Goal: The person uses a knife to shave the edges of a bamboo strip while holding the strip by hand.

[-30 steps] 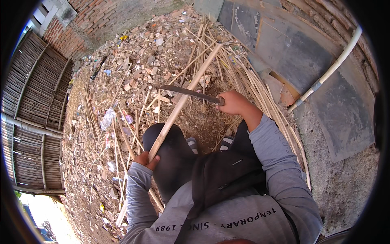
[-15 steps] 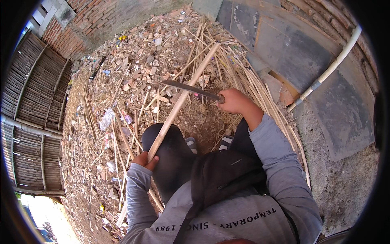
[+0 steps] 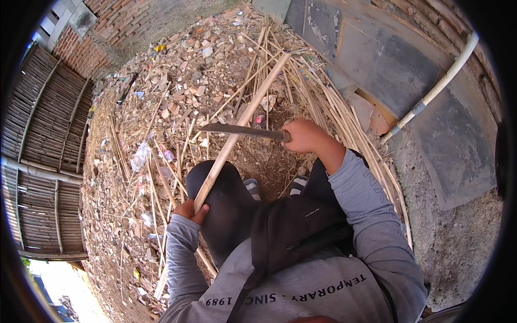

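Note:
My left hand (image 3: pixel 191 211) is closed around the near end of a long, pale bamboo strip (image 3: pixel 217 169), by my left knee. From there the strip slants up and away to the right, its far end over other strips. A machete (image 3: pixel 258 132) is gripped by its handle in my right hand (image 3: pixel 306 135). Its dark blade points left and lies across the strip around mid-length, appearing to touch it. The blade tip reaches past the strip's left side.
Loose bamboo strips (image 3: pixel 336 105) lie in a long pile ahead and to the right. More thin strips (image 3: pixel 164 180) lie left of my knee. Rubble and litter cover the ground. Dark sheets (image 3: pixel 388 59) and a pale pipe (image 3: pixel 439 89) stand at right, a bamboo fence (image 3: pixel 46 107) at left.
The machete blade has moved down along the strip toward me and turned closer to level. My right hand has shifted slightly left; my left hand keeps its hold.

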`<move>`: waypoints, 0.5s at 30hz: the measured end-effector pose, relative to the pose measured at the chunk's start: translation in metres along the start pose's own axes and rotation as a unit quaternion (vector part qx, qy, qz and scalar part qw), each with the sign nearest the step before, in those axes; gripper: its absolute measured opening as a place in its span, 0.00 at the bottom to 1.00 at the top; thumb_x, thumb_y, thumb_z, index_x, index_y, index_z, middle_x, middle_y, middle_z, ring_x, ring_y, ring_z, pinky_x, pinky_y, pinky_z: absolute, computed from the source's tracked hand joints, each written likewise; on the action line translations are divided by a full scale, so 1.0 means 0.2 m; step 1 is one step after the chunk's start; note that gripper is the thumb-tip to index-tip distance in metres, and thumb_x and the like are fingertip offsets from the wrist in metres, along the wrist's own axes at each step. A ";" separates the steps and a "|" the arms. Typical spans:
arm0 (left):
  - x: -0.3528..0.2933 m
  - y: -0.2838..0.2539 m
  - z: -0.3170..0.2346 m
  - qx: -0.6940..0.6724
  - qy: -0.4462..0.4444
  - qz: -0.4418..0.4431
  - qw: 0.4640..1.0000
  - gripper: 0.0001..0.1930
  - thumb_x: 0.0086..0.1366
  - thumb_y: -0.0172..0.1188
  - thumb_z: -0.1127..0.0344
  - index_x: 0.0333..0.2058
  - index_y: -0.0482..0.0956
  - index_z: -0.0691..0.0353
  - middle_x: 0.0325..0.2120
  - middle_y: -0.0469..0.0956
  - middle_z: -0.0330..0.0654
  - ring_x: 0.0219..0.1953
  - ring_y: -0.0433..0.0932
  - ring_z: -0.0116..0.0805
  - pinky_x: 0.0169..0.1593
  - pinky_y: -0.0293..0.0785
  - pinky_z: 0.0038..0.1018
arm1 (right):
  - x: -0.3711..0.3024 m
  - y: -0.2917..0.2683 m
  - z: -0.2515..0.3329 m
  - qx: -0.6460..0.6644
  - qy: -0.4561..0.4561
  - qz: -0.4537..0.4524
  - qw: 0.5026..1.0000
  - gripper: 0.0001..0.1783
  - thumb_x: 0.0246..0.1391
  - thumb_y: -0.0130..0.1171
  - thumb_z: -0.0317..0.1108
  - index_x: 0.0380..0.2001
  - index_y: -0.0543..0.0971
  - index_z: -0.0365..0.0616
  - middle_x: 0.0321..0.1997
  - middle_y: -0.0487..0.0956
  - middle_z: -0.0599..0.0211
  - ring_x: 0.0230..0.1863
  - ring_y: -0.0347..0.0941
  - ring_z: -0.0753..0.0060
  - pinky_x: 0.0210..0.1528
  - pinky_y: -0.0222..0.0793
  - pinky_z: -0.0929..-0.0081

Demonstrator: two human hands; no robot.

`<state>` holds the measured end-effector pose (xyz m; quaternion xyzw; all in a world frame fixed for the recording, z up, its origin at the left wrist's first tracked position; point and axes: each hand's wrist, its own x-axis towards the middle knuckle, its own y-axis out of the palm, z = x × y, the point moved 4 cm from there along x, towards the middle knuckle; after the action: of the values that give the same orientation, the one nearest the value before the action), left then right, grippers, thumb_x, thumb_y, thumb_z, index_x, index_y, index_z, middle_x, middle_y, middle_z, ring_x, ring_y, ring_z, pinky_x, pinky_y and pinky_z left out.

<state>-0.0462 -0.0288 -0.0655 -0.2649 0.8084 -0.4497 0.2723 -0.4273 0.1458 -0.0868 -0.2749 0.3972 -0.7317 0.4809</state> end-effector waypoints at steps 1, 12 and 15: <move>0.00 -0.01 -0.01 0.005 -0.001 0.002 1.000 0.26 0.60 0.63 0.44 0.29 0.75 0.67 0.20 0.76 0.55 0.26 0.77 0.55 0.32 0.70 0.42 | -0.01 -0.02 0.01 -0.005 0.001 0.000 1.000 0.14 0.44 0.67 0.41 0.30 0.81 0.42 0.26 0.79 0.53 0.32 0.77 0.47 0.36 0.71 0.56; 0.01 -0.01 -0.02 0.037 -0.017 -0.001 0.999 0.29 0.58 0.63 0.39 0.29 0.76 0.68 0.22 0.77 0.56 0.28 0.78 0.57 0.34 0.70 0.44 | 0.00 0.01 -0.03 0.008 0.055 0.035 0.998 0.15 0.45 0.65 0.44 0.32 0.82 0.47 0.31 0.80 0.54 0.39 0.78 0.48 0.41 0.72 0.53; 0.01 0.00 0.02 0.033 -0.018 0.005 0.999 0.28 0.59 0.62 0.40 0.29 0.76 0.67 0.21 0.76 0.56 0.28 0.78 0.57 0.33 0.70 0.43 | 0.00 0.01 0.03 -0.004 0.034 0.057 0.998 0.15 0.45 0.65 0.44 0.31 0.81 0.46 0.31 0.80 0.54 0.39 0.77 0.47 0.41 0.72 0.53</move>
<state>-0.0452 -0.0320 -0.0668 -0.2600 0.7890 -0.4701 0.2981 -0.4212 0.1433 -0.0853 -0.2288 0.4310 -0.7104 0.5072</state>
